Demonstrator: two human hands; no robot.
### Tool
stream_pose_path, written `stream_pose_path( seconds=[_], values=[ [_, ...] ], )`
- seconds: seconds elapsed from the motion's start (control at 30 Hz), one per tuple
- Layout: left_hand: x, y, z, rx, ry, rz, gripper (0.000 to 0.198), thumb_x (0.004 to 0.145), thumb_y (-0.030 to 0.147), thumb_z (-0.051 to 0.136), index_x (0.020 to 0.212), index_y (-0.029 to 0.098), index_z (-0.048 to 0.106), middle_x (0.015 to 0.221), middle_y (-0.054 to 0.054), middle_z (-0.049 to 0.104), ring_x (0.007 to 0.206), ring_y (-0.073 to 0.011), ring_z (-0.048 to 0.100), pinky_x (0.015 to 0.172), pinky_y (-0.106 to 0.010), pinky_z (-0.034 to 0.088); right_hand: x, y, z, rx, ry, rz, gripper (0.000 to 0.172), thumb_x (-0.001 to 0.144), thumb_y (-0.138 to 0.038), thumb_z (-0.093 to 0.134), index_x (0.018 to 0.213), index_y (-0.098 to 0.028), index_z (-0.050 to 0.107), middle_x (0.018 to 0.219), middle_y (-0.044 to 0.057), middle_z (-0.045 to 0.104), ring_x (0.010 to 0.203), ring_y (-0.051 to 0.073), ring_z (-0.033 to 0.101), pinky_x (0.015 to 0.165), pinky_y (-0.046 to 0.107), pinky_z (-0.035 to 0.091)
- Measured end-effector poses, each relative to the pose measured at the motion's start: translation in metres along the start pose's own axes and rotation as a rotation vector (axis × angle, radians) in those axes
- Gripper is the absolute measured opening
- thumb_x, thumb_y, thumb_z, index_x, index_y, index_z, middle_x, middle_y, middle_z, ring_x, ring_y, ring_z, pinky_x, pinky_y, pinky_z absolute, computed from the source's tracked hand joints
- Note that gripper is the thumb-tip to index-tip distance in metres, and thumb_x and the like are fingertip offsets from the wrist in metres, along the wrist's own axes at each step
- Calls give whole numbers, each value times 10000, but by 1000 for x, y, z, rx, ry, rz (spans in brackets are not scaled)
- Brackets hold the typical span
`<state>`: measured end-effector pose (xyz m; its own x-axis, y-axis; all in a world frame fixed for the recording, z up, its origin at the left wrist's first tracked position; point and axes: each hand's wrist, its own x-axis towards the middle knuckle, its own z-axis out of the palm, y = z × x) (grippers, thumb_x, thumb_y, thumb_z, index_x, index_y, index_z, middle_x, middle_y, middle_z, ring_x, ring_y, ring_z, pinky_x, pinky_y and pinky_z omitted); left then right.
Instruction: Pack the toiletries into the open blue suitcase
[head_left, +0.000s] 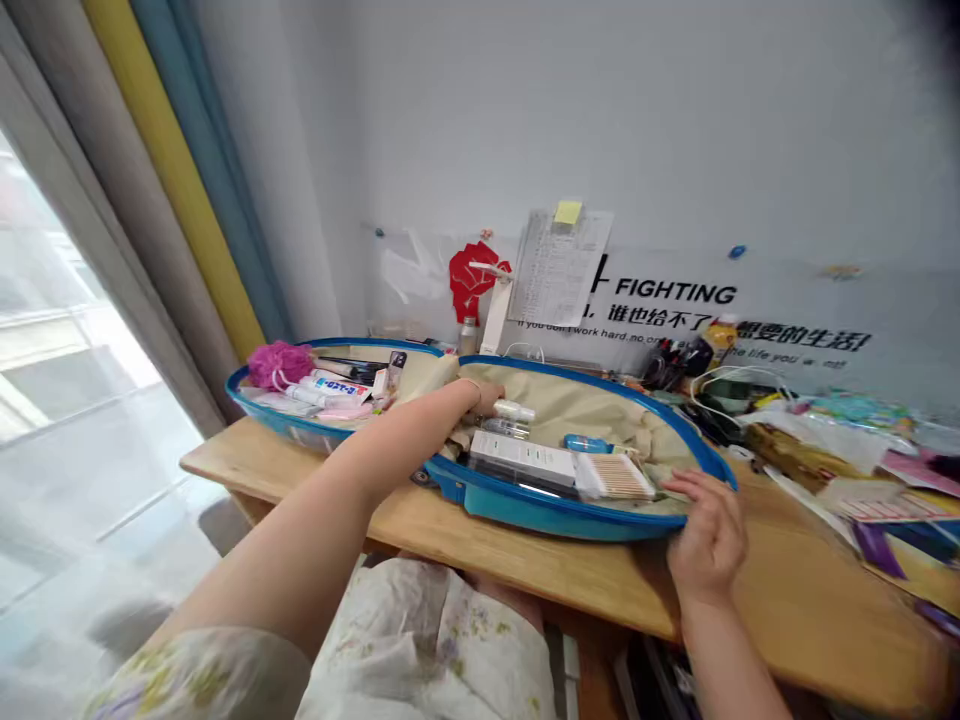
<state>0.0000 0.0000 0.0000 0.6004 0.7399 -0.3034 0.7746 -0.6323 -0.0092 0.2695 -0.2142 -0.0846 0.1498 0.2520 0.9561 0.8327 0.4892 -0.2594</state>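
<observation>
A blue hard-shell suitcase [577, 522] lies open on a wooden desk, its two halves lined in beige. My left hand [486, 397] reaches into the right half, fingers closed around one end of a small white bottle [514, 410]. Just below that is a small clear bottle [505, 428]. My right hand [709, 530] curls over the right rim of the same half, fingers inside the edge. Near the front rim lie a long white box [523, 456], a pack of cotton swabs [613, 476] and a blue bottle [587, 444].
The left half holds a pink bath puff [279, 364], tubes [330, 387] and other toiletries. Clutter and packets [862, 470] cover the desk's right side. Behind stand a white desk lamp [495, 315] and a drink bottle [722, 335]. Curtains [161, 170] hang at left.
</observation>
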Motion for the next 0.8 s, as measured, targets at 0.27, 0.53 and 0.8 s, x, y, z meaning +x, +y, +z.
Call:
stream_pose_path(
  seconds=[0.27,0.53,0.8],
  values=[
    [2,7,-1,-34,-49,-36,356,936,368,580,1238,181,563,1259,-98,575,1067,-219,597,899,-440,528,3,0,-1,-6,5,33,457,973,-389,312,770,-176,662,854,107,669,937,247,634,918,498,460],
    [4,10,4,-94,-72,-52,329,939,366,575,1217,191,577,1242,-92,584,1041,-207,604,881,-416,538,3,1,0,-11,23,17,454,969,-382,305,760,-180,654,844,103,664,914,244,634,896,491,466],
    [-35,0,-29,-144,303,-24,340,1004,363,424,1301,247,542,1361,-50,547,1187,-195,550,1013,-381,462,5,0,0,-22,25,52,450,947,-407,317,742,-188,652,824,90,666,905,251,652,901,504,474]
  ],
)
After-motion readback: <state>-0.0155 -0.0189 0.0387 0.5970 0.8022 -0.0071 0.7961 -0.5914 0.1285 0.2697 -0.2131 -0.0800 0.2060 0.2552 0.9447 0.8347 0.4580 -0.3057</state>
